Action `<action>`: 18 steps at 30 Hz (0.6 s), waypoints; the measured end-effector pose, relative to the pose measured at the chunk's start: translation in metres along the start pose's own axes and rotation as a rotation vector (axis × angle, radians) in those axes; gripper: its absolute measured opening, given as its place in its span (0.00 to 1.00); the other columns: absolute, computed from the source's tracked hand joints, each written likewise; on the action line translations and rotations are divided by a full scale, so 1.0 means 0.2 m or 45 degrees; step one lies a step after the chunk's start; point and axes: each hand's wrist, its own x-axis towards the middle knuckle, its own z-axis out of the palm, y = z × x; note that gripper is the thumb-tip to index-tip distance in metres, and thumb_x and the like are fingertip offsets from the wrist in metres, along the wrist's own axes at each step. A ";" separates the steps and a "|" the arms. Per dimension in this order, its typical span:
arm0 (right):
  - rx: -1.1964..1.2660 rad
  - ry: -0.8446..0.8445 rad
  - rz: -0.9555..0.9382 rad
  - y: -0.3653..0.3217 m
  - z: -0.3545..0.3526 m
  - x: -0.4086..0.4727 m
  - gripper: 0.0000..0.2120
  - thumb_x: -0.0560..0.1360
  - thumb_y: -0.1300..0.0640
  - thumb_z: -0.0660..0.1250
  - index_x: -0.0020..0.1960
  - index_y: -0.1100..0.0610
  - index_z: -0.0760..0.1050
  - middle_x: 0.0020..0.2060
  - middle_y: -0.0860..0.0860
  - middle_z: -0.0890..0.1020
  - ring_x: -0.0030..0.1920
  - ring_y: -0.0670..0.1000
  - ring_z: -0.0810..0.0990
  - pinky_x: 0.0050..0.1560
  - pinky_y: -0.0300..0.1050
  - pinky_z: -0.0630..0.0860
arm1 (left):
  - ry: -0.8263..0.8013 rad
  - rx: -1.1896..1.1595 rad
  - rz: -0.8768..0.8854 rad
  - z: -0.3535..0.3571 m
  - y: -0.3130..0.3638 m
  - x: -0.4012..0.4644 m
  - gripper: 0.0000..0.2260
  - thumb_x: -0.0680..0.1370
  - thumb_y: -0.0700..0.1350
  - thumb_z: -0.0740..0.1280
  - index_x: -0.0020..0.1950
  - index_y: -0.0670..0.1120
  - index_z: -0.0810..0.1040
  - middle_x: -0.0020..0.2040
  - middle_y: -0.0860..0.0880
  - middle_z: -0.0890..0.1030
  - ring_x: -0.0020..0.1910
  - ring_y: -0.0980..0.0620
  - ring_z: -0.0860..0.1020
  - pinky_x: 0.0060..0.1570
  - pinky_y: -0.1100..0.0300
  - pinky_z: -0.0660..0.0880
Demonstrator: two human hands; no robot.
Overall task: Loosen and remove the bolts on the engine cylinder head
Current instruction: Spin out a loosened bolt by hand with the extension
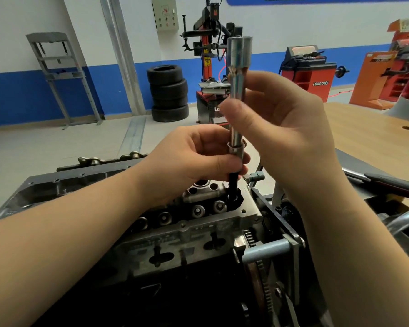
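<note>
A long chrome socket extension [237,90] is held upright above the cylinder head [194,223], its upper shaft pinched by the fingers of the right hand [286,128], while its lower end is gripped by the curled fingers and thumb of the left hand [198,156]. A black bolt [233,185] hangs from the tool's lower end, its tip at a dark hole at the head's far right corner. The cylinder head is seen on the engine stand [291,244], with stacked tyres [169,93] well behind and a wooden surface [364,128] to the right.
</note>
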 end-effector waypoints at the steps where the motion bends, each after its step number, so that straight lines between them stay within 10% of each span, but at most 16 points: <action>1: -0.083 0.018 -0.025 0.00 0.00 0.00 0.06 0.78 0.56 0.75 0.55 0.52 0.83 0.42 0.53 0.87 0.43 0.49 0.86 0.47 0.54 0.83 | 0.019 0.025 0.013 0.01 0.00 0.00 0.21 0.74 0.37 0.77 0.66 0.35 0.80 0.58 0.35 0.86 0.57 0.34 0.85 0.59 0.39 0.83; 8: -0.164 0.161 -0.062 0.02 0.01 0.00 0.13 0.76 0.58 0.77 0.60 0.51 0.83 0.36 0.54 0.85 0.38 0.54 0.84 0.43 0.55 0.80 | 0.026 -0.031 0.021 0.03 -0.01 0.02 0.17 0.77 0.36 0.74 0.66 0.35 0.79 0.59 0.34 0.84 0.58 0.33 0.84 0.62 0.41 0.82; 14: 0.183 -0.038 0.030 0.02 0.00 -0.01 0.25 0.83 0.64 0.66 0.79 0.58 0.69 0.49 0.55 0.88 0.53 0.54 0.88 0.57 0.58 0.83 | -0.001 -0.065 0.000 0.01 -0.01 0.00 0.18 0.75 0.33 0.74 0.64 0.34 0.80 0.56 0.35 0.86 0.55 0.35 0.86 0.57 0.45 0.83; 18: -0.071 0.023 -0.097 0.00 0.03 0.00 0.18 0.77 0.56 0.76 0.65 0.56 0.79 0.47 0.53 0.85 0.46 0.54 0.85 0.49 0.57 0.82 | 0.091 0.077 0.058 0.03 0.00 0.02 0.25 0.70 0.32 0.80 0.65 0.34 0.79 0.59 0.31 0.83 0.58 0.27 0.82 0.58 0.39 0.84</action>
